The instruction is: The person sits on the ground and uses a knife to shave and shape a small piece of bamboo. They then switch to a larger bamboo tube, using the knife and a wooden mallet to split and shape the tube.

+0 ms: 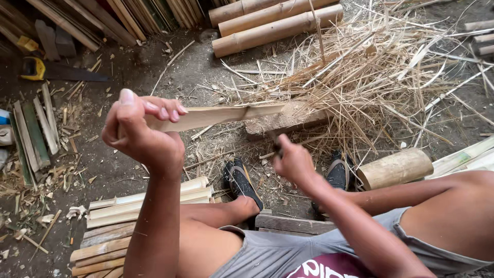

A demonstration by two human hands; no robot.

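My left hand (141, 128) is raised and grips one end of a flat bamboo slat (226, 115), which runs right toward a wooden chopping block (288, 123). My right hand (292, 160) is closed around a dark tool handle (277, 146) just below the slat's far end; the blade is hard to make out. My feet in black sandals (242, 181) rest on the dirt below.
A stack of split bamboo slats (144, 206) lies at my left knee. A short bamboo log (395, 168) sits right, whole poles (272, 23) at the top, a heap of shavings (375, 72) beyond the block, and a saw (56, 71) far left.
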